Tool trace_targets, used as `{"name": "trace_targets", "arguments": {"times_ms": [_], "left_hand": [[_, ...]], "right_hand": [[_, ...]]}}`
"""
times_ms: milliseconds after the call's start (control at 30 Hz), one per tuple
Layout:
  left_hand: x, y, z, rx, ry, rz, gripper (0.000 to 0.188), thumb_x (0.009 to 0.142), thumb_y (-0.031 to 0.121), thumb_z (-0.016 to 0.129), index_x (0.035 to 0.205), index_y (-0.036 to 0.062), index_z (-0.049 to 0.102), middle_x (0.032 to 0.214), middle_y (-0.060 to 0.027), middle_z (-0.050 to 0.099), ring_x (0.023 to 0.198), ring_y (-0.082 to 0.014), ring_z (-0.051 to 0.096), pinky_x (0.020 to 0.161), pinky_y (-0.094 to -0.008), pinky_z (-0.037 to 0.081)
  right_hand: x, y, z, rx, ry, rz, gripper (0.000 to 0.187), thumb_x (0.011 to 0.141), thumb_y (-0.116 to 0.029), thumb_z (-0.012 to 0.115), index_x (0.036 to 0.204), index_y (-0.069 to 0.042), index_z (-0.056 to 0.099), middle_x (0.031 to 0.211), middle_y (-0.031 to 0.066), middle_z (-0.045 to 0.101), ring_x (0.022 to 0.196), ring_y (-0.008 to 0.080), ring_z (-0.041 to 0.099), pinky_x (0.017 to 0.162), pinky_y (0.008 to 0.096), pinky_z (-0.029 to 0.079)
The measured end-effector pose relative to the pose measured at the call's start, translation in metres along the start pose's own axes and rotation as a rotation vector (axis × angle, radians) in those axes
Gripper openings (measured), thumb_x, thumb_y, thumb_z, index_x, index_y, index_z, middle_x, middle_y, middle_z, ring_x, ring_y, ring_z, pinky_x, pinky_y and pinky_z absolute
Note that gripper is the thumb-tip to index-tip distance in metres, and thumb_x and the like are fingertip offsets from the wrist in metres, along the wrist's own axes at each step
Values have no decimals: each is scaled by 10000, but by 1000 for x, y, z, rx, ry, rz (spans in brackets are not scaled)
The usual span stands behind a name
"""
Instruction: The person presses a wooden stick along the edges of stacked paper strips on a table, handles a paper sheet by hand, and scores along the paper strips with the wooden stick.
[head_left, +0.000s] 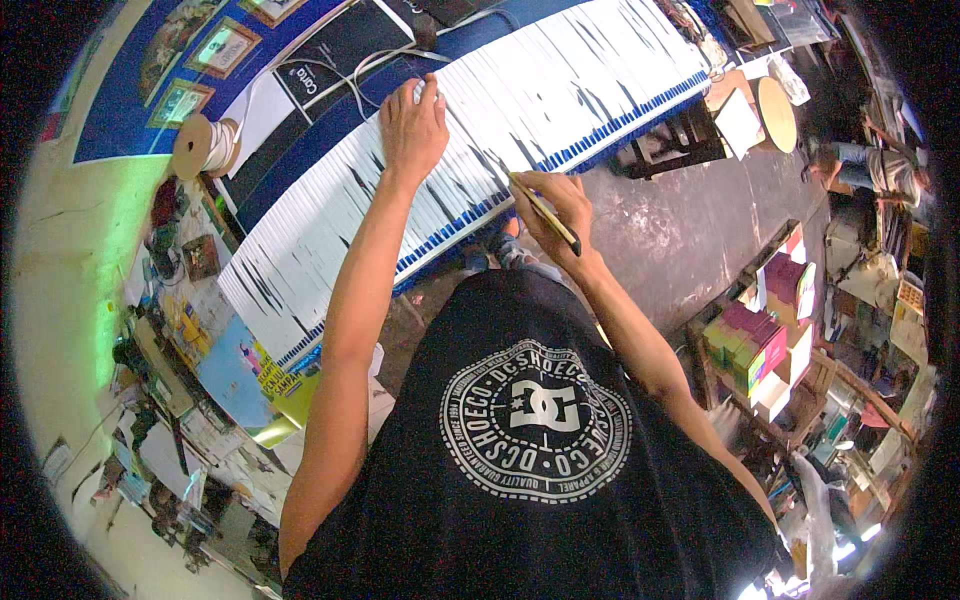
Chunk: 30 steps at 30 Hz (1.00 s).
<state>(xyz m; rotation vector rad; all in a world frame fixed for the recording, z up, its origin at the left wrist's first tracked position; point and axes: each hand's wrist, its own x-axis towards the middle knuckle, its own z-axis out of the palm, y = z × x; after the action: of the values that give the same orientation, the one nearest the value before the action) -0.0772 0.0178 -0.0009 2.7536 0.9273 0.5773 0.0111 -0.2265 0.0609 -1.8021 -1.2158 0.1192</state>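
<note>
A long row of narrow white strips [560, 70], laid side by side, crosses the work surface from lower left to upper right. Dark streaks mark many strips, and their near ends are blue. My left hand [413, 130] rests on the strips near their far edge, its fingers spread and bent a little, holding nothing. Pinched in my right hand [562, 205], like a pen, is a slim yellowish stick with a black end [548, 218]. Its tip points at the near side of the row; whether it ends in bristles is too small to tell.
Left of the row stands a spool of white cord [207, 146], with loose cables [360, 75] behind. A dark wooden stool [675, 140] is under the right end. Colourful boxes [750, 340] sit to the right; another person [870, 172] is farther off.
</note>
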Motion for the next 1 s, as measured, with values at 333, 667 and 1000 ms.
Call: {"name": "trace_targets", "arguments": {"times_ms": [333,667,1000], "left_hand": [[-1,-1,2,-14,47,4,432,1023,276,574,1395,56,582,1332,-162,585,1251,-339,550,1077,-499,407],[-2,-4,7,13,75,6,429,1003,289,596,1369,66,598,1324,-138,589,1261,-290,541,1089,-472,382],[0,-2,8,33,43,-11,434,1009,289,593,1379,64,587,1341,-144,585,1283,-293,532,1095,-476,379]], "right_hand": [[-3,6,-1,-41,-165,43,171,843,-111,773,1011,-87,755,930,71,759,855,256,702,819,391,465],[-23,-9,-34,-101,-258,61,196,845,-120,764,1036,-77,761,977,77,752,886,266,692,814,416,451],[-36,11,-20,-71,-208,31,236,844,-92,763,1080,-72,755,1027,89,763,925,266,708,811,408,468]]}}
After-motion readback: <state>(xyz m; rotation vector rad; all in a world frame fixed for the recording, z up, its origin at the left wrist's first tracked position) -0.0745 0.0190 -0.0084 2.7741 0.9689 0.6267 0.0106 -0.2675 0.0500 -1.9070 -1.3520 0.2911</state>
